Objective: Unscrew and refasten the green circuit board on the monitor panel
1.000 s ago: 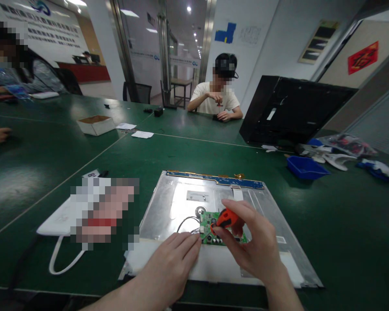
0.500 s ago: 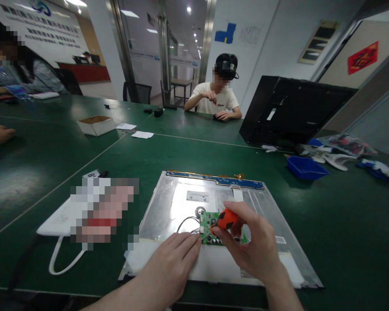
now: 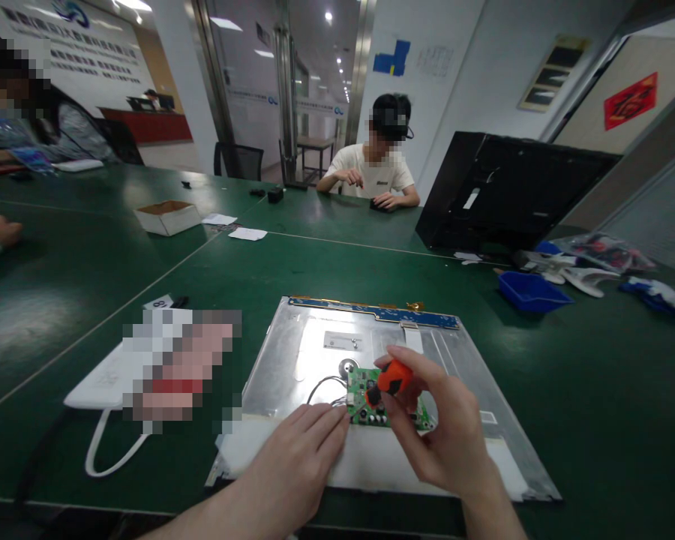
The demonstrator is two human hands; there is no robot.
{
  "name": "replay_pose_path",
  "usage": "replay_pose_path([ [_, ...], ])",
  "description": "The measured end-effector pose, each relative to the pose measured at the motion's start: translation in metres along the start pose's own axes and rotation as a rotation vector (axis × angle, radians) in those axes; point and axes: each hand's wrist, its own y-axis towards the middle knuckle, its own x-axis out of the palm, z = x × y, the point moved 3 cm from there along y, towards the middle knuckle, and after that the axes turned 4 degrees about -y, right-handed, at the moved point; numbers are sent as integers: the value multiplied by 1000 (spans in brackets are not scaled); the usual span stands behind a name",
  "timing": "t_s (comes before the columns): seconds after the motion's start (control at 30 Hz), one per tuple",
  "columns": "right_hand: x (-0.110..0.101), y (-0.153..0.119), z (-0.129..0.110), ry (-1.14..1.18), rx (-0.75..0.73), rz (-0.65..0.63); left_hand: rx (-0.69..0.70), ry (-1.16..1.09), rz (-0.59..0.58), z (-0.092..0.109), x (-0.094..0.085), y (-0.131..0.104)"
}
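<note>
A flat metal display panel [image 3: 292, 375] lies back side up in front of me, with a blue circuit strip [image 3: 421, 318] along its far edge. On it is a green circuit board [image 3: 358, 379], partly covered by my hands. My right hand [image 3: 436, 420] grips the orange and black handle of a screwdriver [image 3: 394, 376] between thumb and fingers, tilted over the board. The screwdriver's tip is hard to make out. Stretched flat, my left hand [image 3: 298, 457] rests on the panel, its fingertips at the board's left edge beside dark wires [image 3: 316, 385].
At left lies a white power bank-like device [image 3: 106, 375] with a cable loop, partly pixelated. Beyond are an open cardboard box [image 3: 169, 219] and white papers [image 3: 247, 234]. A black monitor [image 3: 511, 195] and blue tray [image 3: 532, 292] stand at right. A co-worker [image 3: 379, 161] sits opposite; another person's hand [image 3: 0, 229] is at far left.
My right thumb and fingers have shifted slightly on the screwdriver handle, showing more of its black collar. My left hand stays put. The co-worker's raised hand has moved a little left and down.
</note>
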Motion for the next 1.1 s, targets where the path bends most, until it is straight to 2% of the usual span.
replay_pose_path([
  [0.37,2,1,6,-46,-38,12,2,-4,-10,0,-1,1],
  [0.77,1,0,0,-30,11,-5,6,-4,11,0,-1,2],
  [1.1,1,3,4,-19,-43,6,11,7,11,0,-2,1],
])
